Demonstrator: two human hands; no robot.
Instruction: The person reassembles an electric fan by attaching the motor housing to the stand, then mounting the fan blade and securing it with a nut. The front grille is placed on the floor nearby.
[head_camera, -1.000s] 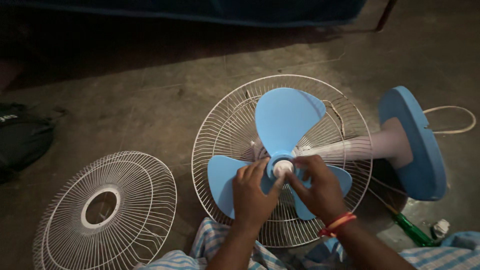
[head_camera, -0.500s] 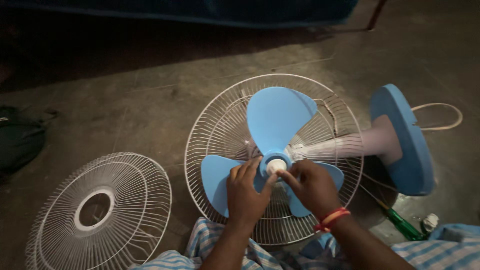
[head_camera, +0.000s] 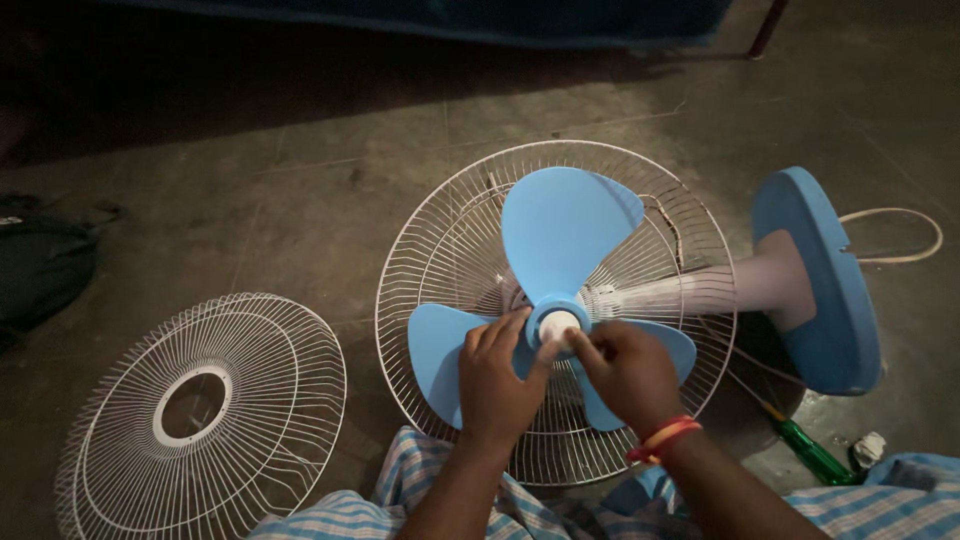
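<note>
A table fan lies on its side on the concrete floor. Its light blue three-blade propeller (head_camera: 566, 225) sits inside the white wire rear guard (head_camera: 455, 240). At the hub is a small white cap (head_camera: 557, 324). My left hand (head_camera: 495, 378) rests on the hub and lower-left blade, with the thumb against the cap. My right hand (head_camera: 625, 374) pinches the cap from the right with thumb and fingers; a red and orange band circles that wrist. The fan's white stem and round blue base (head_camera: 820, 280) point to the right.
The detached white wire front guard (head_camera: 205, 405) lies flat on the floor at lower left. A green-handled screwdriver (head_camera: 812, 455) and a crumpled white scrap (head_camera: 868, 448) lie at lower right. A white cord (head_camera: 900, 235) loops behind the base. A black bag (head_camera: 40, 265) sits at far left.
My hands stay at the hub; the fingers shift slightly around the white cap. The view drifts a little, and the blades keep nearly the same position.
</note>
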